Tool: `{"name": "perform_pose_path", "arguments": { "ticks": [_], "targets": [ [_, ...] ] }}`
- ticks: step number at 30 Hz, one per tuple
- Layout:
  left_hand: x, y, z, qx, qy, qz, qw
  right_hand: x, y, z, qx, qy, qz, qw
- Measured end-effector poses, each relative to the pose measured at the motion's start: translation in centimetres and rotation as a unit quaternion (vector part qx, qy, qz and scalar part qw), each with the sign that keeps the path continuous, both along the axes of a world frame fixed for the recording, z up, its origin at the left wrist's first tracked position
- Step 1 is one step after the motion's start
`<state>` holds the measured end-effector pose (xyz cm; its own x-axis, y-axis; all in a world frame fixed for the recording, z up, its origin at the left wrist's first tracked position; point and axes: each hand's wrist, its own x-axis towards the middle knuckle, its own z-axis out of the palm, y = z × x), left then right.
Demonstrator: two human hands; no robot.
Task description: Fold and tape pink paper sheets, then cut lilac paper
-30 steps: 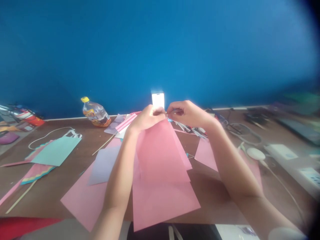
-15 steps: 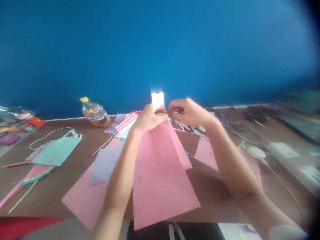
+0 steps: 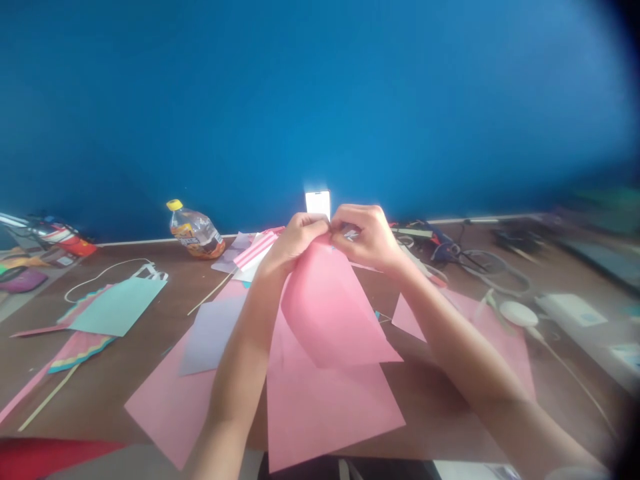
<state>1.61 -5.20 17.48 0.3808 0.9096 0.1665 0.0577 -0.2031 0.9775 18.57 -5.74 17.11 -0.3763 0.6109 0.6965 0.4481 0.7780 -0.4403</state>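
My left hand (image 3: pixel 295 243) and my right hand (image 3: pixel 363 237) meet at the far end of a pink paper sheet (image 3: pixel 330 313). Both hands pinch its top edge, fingers curled and close together. The sheet curves upward from the brown table (image 3: pixel 125 373) and its lower edge hangs free. Under it lies a larger pink sheet (image 3: pixel 325 407) that reaches the near table edge. A white lit phone (image 3: pixel 317 201) stands against the blue wall just behind my hands.
A plastic bottle (image 3: pixel 196 231) lies at the back left. Light-blue paper (image 3: pixel 117 305), a lilac sheet (image 3: pixel 210 333), more pink sheets (image 3: pixel 170 407) and thin sticks (image 3: pixel 47 399) cover the left. Cables, tools (image 3: pixel 440 250) and a white device (image 3: pixel 515 312) crowd the right.
My hands have drawn closer together at the sheet's top. The pink sheet has curled and lifted, so its lower edge now hangs higher off the table.
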Motion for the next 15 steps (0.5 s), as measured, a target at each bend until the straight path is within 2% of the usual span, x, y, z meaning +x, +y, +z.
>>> {"name": "perform_pose_path", "arguments": {
  "ticks": [3, 6, 9, 12, 15],
  "targets": [
    [0.2, 0.3, -0.3, -0.042, -0.040, -0.021, 0.998, 0.4, 0.3, -0.2, 0.074, -0.032, -0.002, 0.997],
    [0.4, 0.5, -0.5, -0.057, -0.065, -0.035, 0.996, 0.6, 0.9, -0.6, 0.148, -0.066, -0.031, 0.986],
    [0.3, 0.4, -0.4, -0.067, -0.058, -0.046, 0.995, 1.2, 1.6, -0.8, 0.183, -0.087, -0.072, 0.977],
    [-0.2, 0.0, 0.1, -0.063, -0.033, -0.054, 0.996, 2.6, 2.0, -0.3, 0.161, -0.063, -0.113, 0.978],
    [-0.6, -0.5, 0.6, -0.021, -0.007, -0.023, 0.999, 3.9, 1.6, 0.6, 0.064, -0.012, -0.089, 0.994]
  ]
}}
